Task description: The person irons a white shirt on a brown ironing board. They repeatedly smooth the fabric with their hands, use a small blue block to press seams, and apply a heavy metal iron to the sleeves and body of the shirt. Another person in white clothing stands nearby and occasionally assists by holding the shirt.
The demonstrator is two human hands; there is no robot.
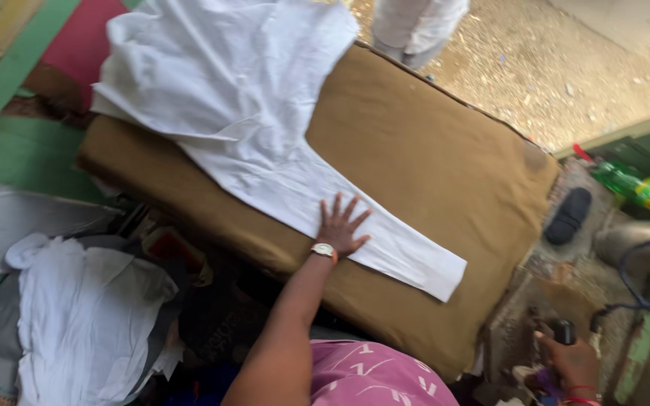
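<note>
White shirt [242, 113] lies spread across the brown padded desk [430, 150], its sleeve [355, 218] stretched toward the near right edge, in the single view from your head camera. Your left hand [340, 228], a watch on its wrist, presses flat on that sleeve, fingers fanned wide and gripping nothing. Your right hand [569, 357] sits low at the near right, off the desk, its fingers curled around a dark handle [563, 331]; what the handle belongs to is cut off by the frame, though it looks like an iron.

Judged from this moment, the risks are plain. Should a hot sole meet the sleeve while your left hand is spread there, your fingers lie in its path. The shirt's body hangs off the far left edge, so its weight could drag the sleeve askew and set a crease. A blue cord [641, 301] loops near your right hand and could snag. A green bottle [641, 189] and a dark sandal [569, 216] lie on the floor at right, and a pile of white cloth [84, 316] sits at near left.
</note>
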